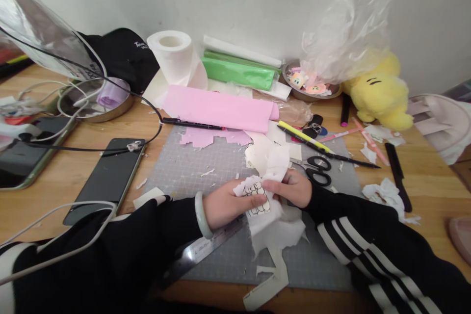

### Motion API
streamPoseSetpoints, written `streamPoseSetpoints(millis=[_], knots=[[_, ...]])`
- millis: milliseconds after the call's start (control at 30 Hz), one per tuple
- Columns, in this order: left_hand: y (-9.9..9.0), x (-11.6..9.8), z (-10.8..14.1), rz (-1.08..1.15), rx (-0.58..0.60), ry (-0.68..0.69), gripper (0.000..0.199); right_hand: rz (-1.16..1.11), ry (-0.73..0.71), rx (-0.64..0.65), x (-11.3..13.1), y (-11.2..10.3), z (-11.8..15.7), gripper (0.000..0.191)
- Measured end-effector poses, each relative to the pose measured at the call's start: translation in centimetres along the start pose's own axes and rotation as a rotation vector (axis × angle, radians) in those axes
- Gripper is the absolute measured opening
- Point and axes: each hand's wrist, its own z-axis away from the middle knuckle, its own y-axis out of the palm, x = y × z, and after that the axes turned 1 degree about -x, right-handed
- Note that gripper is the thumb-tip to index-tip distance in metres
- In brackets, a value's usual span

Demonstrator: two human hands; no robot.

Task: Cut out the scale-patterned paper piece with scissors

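Observation:
My left hand (230,204) pinches a small white paper piece with black drawn loops (260,207), its thumb lying across the drawing. Close beside it, my right hand (292,187) grips white paper (276,163) between thumb and fingers. More of the thin white sheet (272,230) hangs down below both hands. Under them lies a grey cutting mat (176,164) with cut paper scraps. A metal ruler (213,245) is partly hidden beneath my left wrist. Black-handled scissors (319,170) rest just beyond my right hand.
Pink paper (221,108), a white roll (172,59) and a green packet (239,71) lie at the back. Two phones, cables and a metal bowl (125,108) are on the left. Pens, a yellow plush toy (382,93) and crumpled paper (386,194) are on the right.

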Motion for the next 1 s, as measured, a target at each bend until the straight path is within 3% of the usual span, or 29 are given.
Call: streamPoseSetpoints(millis=[1000], knots=[[-0.05, 0.11, 0.08, -0.014, 0.023, -0.003, 0.024, -0.047, 0.035, 0.026, 0.18, -0.02, 0.09, 0.029]])
